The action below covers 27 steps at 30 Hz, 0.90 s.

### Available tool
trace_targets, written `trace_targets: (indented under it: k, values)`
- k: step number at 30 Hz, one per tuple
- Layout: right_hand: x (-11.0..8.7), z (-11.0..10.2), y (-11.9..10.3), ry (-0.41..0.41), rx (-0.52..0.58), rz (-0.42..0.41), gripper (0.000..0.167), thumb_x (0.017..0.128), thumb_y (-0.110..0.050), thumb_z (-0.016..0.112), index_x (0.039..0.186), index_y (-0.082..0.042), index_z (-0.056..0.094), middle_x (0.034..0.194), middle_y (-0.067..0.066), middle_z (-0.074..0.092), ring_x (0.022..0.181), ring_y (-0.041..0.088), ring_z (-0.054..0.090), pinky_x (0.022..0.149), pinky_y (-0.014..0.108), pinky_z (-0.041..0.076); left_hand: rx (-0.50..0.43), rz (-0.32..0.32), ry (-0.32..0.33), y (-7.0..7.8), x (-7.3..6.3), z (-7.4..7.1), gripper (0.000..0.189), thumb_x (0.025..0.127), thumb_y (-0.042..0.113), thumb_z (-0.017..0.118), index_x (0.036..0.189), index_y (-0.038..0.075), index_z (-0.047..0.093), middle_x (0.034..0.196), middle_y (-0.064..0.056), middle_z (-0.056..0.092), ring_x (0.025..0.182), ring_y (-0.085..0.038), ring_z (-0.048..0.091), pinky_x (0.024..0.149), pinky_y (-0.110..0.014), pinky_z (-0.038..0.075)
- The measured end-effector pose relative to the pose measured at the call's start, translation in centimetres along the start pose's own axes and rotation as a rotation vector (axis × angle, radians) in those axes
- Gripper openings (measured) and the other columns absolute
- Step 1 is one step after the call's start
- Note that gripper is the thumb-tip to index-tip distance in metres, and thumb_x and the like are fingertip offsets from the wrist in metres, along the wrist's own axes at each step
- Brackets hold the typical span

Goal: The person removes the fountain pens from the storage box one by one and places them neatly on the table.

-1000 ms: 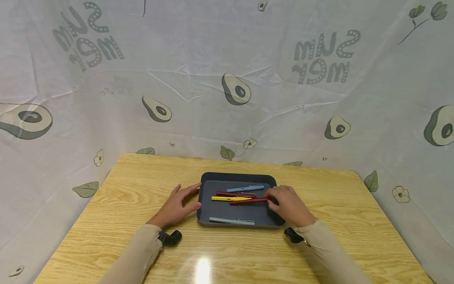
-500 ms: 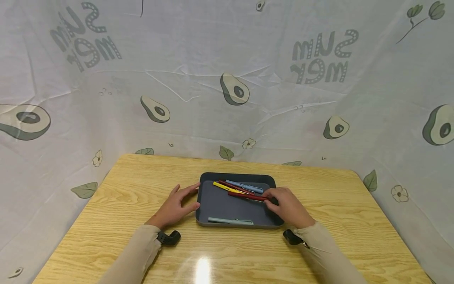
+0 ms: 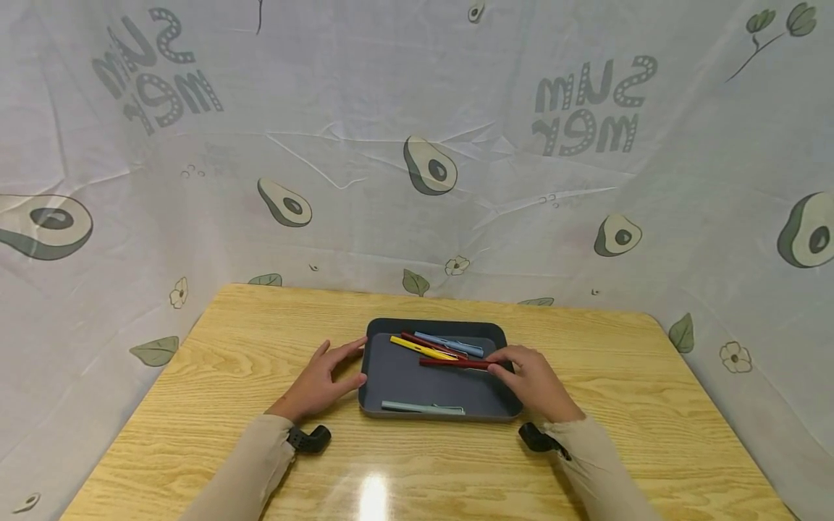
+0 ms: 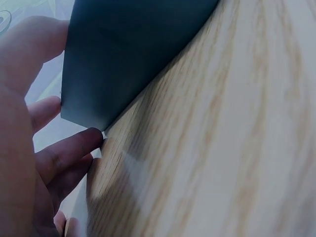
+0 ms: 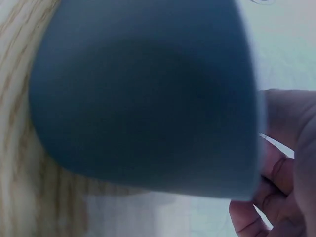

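Observation:
A dark grey tray (image 3: 391, 325) lies on the wooden table with several pens inside. My right hand (image 3: 536, 378) reaches over the tray's right rim and pinches the right end of a dark red pen (image 3: 449, 362). Just behind that pen lie a yellow pen (image 3: 417, 346), a second dark red pen (image 3: 415, 339) and a blue pen (image 3: 449, 343), bunched together. A pale green pen (image 3: 417, 408) lies along the front wall. My left hand (image 3: 319, 382) rests at the tray's left side, thumb and fingers spread against the wall. The wrist views show mostly the tray's outer wall (image 4: 118, 59).
The wooden table (image 3: 274, 318) extends around the tray on all sides. Behind it hangs a white cloth (image 3: 365, 239) printed with avocados and leaves. A black wrist camera (image 3: 309, 439) sits on the left wrist, another camera (image 3: 536, 437) on the right.
The yellow pen and the rear red pen have swung and shifted toward the back, near the blue pen. The pinched red pen has moved slightly back and levelled. The left hand keeps its place.

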State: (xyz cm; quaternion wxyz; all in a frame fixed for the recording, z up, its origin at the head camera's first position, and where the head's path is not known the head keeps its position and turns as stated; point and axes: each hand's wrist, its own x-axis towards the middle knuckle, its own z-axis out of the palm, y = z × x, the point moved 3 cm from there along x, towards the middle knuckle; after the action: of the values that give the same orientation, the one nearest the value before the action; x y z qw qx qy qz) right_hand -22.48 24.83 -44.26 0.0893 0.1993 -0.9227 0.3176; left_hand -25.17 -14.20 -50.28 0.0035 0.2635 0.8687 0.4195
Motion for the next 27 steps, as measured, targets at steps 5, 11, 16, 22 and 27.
trace_targets:
  k: [5,11,16,22,27]
  values:
    - [-0.4,0.4,0.4,-0.002,0.077,0.053,0.014,0.098,-0.012,0.072,0.108,-0.02,0.078,0.107,-0.004,0.073,0.104,0.022,0.068,0.087,0.047,0.06,0.001,-0.001,0.001,-0.1,0.0,0.1,0.07,0.099,0.043,0.07,0.16,0.021,0.043,0.151,-0.002,0.057,0.139,-0.023,0.054,0.129,-0.054,0.001]
    - [-0.7,0.1,0.9,0.0,0.12,0.073,0.014,0.099,-0.013,0.071,0.108,-0.022,0.078,0.109,-0.002,0.073,0.107,0.024,0.068,0.089,0.052,0.061,0.006,0.005,-0.001,-0.2,0.0,0.2,0.07,0.099,0.043,0.07,0.16,0.021,0.043,0.151,-0.002,0.056,0.14,-0.024,0.053,0.129,-0.055,0.001]
    - [-0.7,-0.4,1.2,0.015,0.141,0.086,0.013,0.099,-0.014,0.071,0.106,-0.023,0.078,0.107,-0.004,0.074,0.1,0.018,0.068,0.09,0.049,0.059,0.017,0.014,0.005,-0.1,0.1,0.0,0.07,0.099,0.042,0.07,0.16,0.02,0.043,0.151,-0.004,0.057,0.14,-0.026,0.054,0.129,-0.056,0.003]
    - [-0.7,-0.7,0.9,0.028,0.142,0.081,0.011,0.1,-0.016,0.07,0.103,-0.022,0.078,0.104,-0.005,0.074,0.092,0.014,0.067,0.087,0.047,0.057,0.026,0.023,0.004,0.0,0.0,-0.2,0.07,0.1,0.042,0.069,0.16,0.019,0.043,0.151,-0.004,0.057,0.14,-0.027,0.053,0.129,-0.057,0.003]
    - [-0.7,-0.5,1.1,0.018,0.145,0.086,0.011,0.1,-0.015,0.07,0.102,-0.023,0.078,0.102,-0.006,0.073,0.09,0.013,0.064,0.086,0.044,0.057,0.021,0.031,0.002,0.1,0.0,-0.2,0.07,0.1,0.041,0.069,0.16,0.017,0.042,0.151,-0.006,0.057,0.14,-0.029,0.053,0.128,-0.059,0.003]
